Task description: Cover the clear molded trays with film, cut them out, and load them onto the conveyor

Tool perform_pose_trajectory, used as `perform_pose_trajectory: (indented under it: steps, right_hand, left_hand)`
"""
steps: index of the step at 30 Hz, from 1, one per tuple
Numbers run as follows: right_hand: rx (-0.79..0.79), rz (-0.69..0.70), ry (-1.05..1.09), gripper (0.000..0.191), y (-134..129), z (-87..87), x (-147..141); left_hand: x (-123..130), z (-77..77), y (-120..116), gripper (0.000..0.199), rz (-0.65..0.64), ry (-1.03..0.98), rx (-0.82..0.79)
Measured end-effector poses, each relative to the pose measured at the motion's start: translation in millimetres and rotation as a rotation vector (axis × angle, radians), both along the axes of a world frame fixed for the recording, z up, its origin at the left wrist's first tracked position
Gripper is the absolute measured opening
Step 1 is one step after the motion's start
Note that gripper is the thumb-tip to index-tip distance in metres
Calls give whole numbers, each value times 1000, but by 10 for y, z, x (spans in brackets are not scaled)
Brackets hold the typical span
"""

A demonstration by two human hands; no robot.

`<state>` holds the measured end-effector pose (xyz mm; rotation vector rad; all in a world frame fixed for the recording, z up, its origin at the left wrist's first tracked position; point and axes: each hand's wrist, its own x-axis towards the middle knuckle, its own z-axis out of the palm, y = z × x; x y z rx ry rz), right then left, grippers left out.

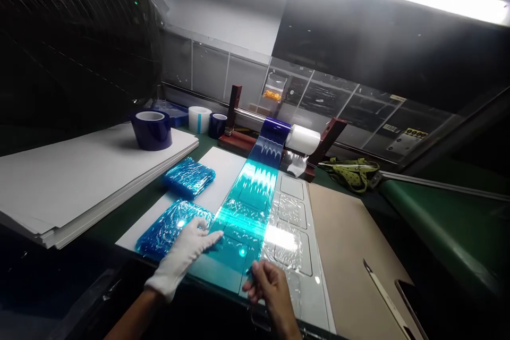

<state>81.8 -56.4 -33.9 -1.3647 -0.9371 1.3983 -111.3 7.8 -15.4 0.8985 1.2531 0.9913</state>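
A strip of clear blue film (249, 196) runs from a blue roll (276, 128) on a stand down over a white sheet with dark-outlined rectangles. My left hand (189, 247), in a white glove, has its fingers stretched out, the index finger at the film's left edge. Bare, my right hand (269, 287) pinches the near right edge of the film between thumb and fingers. Beside the left hand lies a stack of shiny blue film-covered pieces (165, 228), with a second blue stack (190, 176) behind it. Clear film covers the outlined rectangles (292, 247) to the right.
A dark red stand (330, 141) also carries a white roll (303, 139). At left, a blue tape roll (151, 130) sits on stacked white sheets (87, 175). A craft knife (384, 295) and a phone (412, 305) lie right on brown board (346, 234). A yellow-green pouch (353, 172) lies behind.
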Motion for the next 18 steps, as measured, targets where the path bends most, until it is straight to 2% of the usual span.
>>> perform_pose_trajectory:
  steps: [5, 9, 13, 18]
  right_hand:
    - [-110, 3, -2, 57, -508, -322, -182]
    - [-159, 14, 1, 58, -676, -445, -223]
    - [-186, -33, 10, 58, -689, -485, -230]
    - [-221, -74, 23, 59, -695, -491, -252]
  left_hand:
    - [-111, -413, -557, 56, 105, -34, -24]
    - [-112, -646, -765, 62, 179, -8, -73]
    - [-86, -722, -810, 58, 194, 45, -128]
    - [-48, -644, -809, 55, 204, 122, -161]
